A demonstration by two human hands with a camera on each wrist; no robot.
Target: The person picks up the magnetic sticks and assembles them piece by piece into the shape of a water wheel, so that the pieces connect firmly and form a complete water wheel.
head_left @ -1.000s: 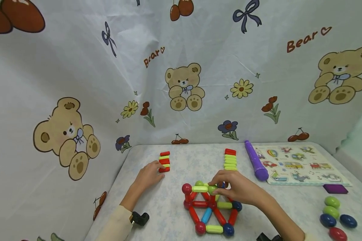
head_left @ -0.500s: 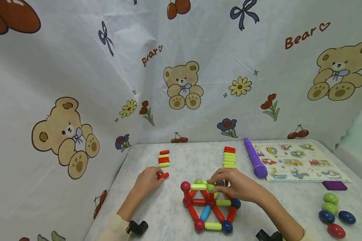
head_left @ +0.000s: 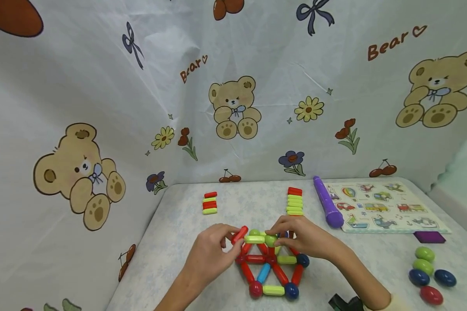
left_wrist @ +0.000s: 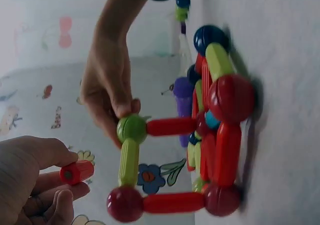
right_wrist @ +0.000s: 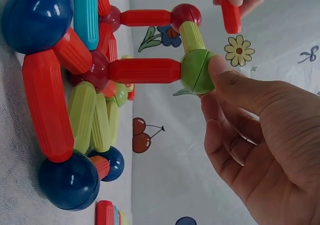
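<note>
My left hand [head_left: 215,248] pinches a red magnetic stick [head_left: 239,235] between thumb and fingers, above the left side of a stick-and-ball structure [head_left: 255,259]. In the left wrist view the red stick [left_wrist: 77,172] stays apart from the structure. My right hand [head_left: 301,235] pinches a green ball [right_wrist: 197,71] that tops an upright red stick [right_wrist: 145,70]. A yellow-green stick [left_wrist: 129,162] joins this ball to a red ball [left_wrist: 125,204] on another upright stick. Red and blue balls with red, yellow-green and blue sticks form the base on the table.
At the back lie a left row of sticks [head_left: 209,203] and a right row [head_left: 295,201]. A purple microphone-like toy [head_left: 328,203] lies beside a picture board [head_left: 389,207]. A purple block [head_left: 430,237] and several loose balls [head_left: 424,265] are on the right.
My left hand has drawn the red stick from the front of the left row and carried it right, up to the structure. My right hand has stayed at the green ball.
</note>
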